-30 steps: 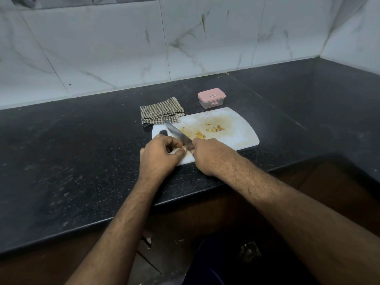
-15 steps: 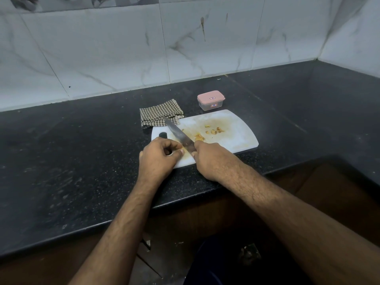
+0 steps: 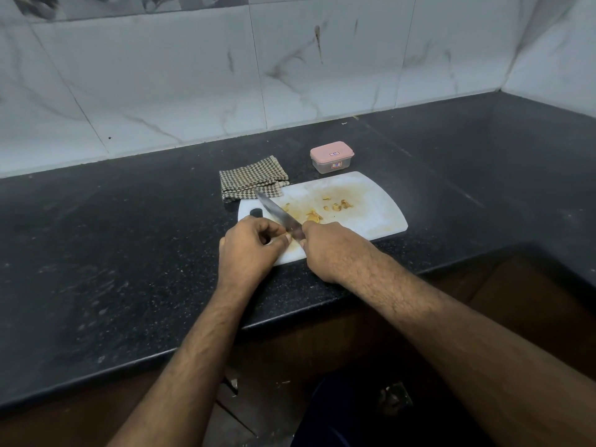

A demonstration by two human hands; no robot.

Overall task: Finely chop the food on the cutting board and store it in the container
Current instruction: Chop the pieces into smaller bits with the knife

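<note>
Both hands are working at the near-left corner of the board [image 3: 380, 217], which is lying close to the tabletop's [image 3: 129, 253] front edge. Right hand [image 3: 329, 250]: grip is closing round the knife [image 3: 279, 214] handle, handle itself hidden under the fingers. Blade is pointing away and to the left, tip reaching over the board's far-left edge. Left hand [image 3: 250, 245]: fingers are curling in, thumb tip is pressing toward the blade near its heel; whether the grip is pinching a piece of food cannot be told, the spot being hidden.

Food [image 3: 335, 206]: small yellowish pieces are lying scattered mid-board, one clump just beside the blade, others further right. Board surface is showing yellow staining around them.

Cloth [image 3: 253, 182], checked and folded, is lying at the board's far-left corner, touching it. Container [image 3: 332, 157], pink lid on, is sitting just beyond the board's far edge. Marbled wall tiles [image 3: 193, 75] are rising behind the tabletop.
</note>
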